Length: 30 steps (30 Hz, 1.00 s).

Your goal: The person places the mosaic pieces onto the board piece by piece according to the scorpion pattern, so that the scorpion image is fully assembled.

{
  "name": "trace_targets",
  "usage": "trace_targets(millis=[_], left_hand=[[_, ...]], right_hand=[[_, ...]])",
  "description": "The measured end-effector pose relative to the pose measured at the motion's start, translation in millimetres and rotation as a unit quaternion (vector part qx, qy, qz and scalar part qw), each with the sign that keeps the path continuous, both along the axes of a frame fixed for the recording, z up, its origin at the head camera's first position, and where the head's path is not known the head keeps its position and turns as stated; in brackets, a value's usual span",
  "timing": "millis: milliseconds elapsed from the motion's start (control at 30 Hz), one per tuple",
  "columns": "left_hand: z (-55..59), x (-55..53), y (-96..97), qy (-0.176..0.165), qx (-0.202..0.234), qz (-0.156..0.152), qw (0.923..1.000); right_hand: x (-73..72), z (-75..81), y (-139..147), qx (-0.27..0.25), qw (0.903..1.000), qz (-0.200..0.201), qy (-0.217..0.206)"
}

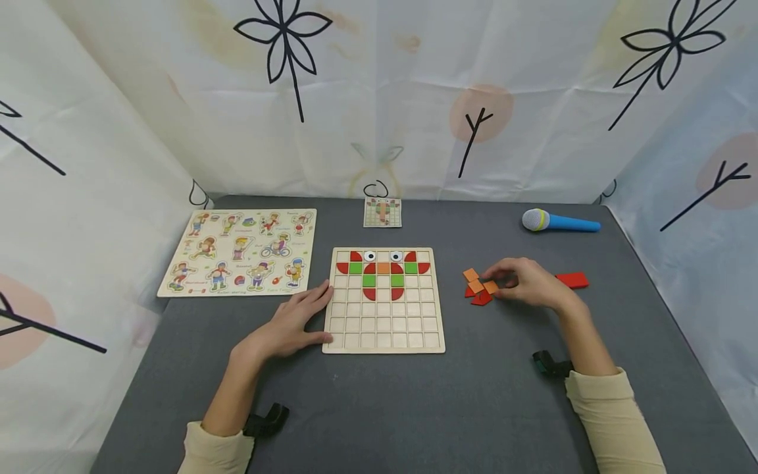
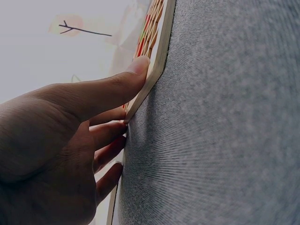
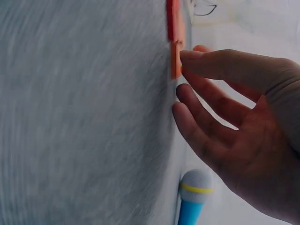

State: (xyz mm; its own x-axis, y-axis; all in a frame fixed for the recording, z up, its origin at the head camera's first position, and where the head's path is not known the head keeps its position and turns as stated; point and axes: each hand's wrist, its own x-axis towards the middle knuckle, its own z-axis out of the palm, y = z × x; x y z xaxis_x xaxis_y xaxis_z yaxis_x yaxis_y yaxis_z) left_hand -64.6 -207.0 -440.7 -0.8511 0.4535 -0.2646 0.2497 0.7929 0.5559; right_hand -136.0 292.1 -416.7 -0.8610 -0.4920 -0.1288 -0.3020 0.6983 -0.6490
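- R hand [image 1: 526,282], at 3 o'clock of the grid board: fingers part-bent, thumb & index tip at an orange tile of the pile; whether they pinch it or merely touch, cannot tell. Remaining fingers loosely curved, prob. to stay off neighbouring tiles.
- L hand [image 1: 290,321], approx. 8–9 o'clock of same board: spread, fingers fairly straight along the L edge, thumb on the rim nr the 7 o'clock corner; nothing gripped. Presumably braces the board vs. sliding.
- Grid board [image 1: 383,326], dial centre, flat, squarely before the person, prob. for equal reach. Red, green & orange pcs + two eye discs fill parts of its upper rows.
- Orange tiles [image 1: 470,275], at 3 o'clock of board, in a loose pile w/ red tiles [image 1: 482,299] on its 6 o'clock side; apart from board, likely for easy R-hand pickup.
- Red block [image 1: 572,280], nr 3 o'clock, beyond R hand.
- Pattern card [image 1: 382,214], 12 o'clock: small coloured grid facing the person, presumably set there for viewing over the board.
- Picture board [image 1: 239,253], 10 o'clock, w/ cartoon figures; microphone [image 1: 559,221], 2 o'clock, lying head toward 9. Both at the margins, prob. out of the way.
- Grey table [image 1: 385,408] beneath; printed curtain [image 1: 379,99] behind, 12 o'clock.
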Motion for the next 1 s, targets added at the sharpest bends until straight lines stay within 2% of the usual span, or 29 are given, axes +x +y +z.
trace_targets(millis=[133, 267, 533, 733, 1000], left_hand=[[-0.8, -0.1, -0.2, 0.004, -0.001, -0.001, 1.0000], [-2.1, -0.1, -0.3, 0.007, -0.002, 0.000, 1.0000], [-2.8, -0.6, -0.3, 0.010, -0.010, -0.002, 0.9999], [-2.1, -0.9, -0.3, 0.009, -0.009, -0.003, 0.9999], [-2.3, -0.6, -0.2, 0.006, -0.002, -0.002, 1.0000]], right_hand=[[-2.2, -2.8, 3.5, 0.005, 1.0000, 0.005, -0.003], [-3.8, -4.5, 3.6, 0.017, 0.9997, 0.008, 0.012], [-1.7, -2.6, 3.8, 0.035, 0.9991, -0.017, 0.013], [1.7, -1.7, -2.1, 0.002, 0.9988, -0.022, 0.044], [6.2, -3.4, -37.0, -0.059, 0.9956, 0.005, 0.072]])
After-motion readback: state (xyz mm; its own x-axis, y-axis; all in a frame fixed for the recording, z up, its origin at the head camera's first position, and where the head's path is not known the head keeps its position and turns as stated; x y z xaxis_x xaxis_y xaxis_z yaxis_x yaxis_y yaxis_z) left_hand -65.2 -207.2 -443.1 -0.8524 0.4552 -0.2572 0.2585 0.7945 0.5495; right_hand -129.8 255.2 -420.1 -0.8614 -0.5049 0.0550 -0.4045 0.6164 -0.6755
